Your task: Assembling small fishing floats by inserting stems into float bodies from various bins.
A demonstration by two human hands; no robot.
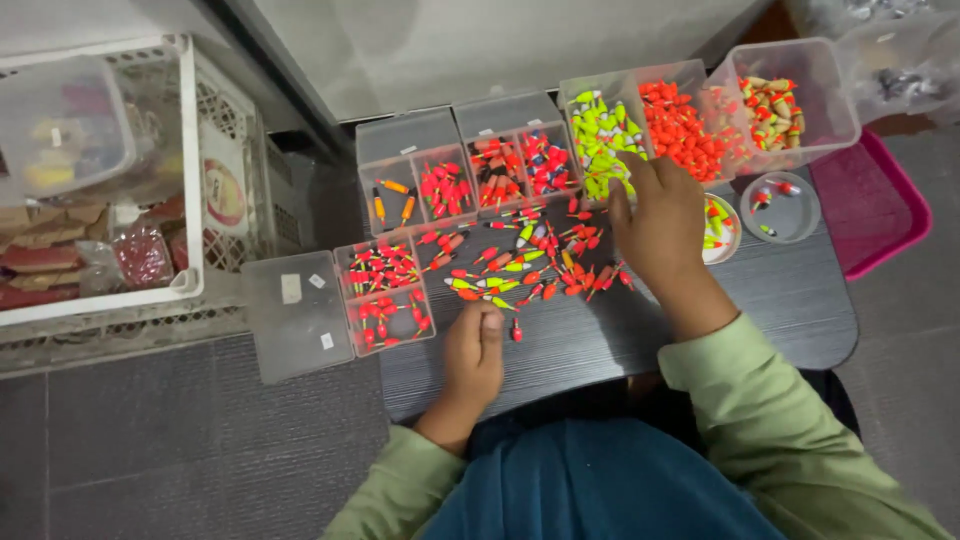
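Observation:
A heap of small fishing floats [530,262], red, orange and yellow-green, lies on a dark board [760,300] on my lap. My left hand [474,352] rests fisted at the heap's near edge, thumb up; I cannot tell if it holds a float. My right hand [660,215] reaches forward with fingers bent over the yellow-green floats in a clear box [602,135]; whether it pinches one is hidden. Beside it sits a box of orange-red floats [685,128].
More clear compartment boxes [420,185] [385,290] hold sorted floats, one with its lid [295,315] open. A tub of brown-tipped floats [780,105], a round lid [780,208], a pink tray [880,205] and a white crate [205,160] stand around on the grey tiled floor.

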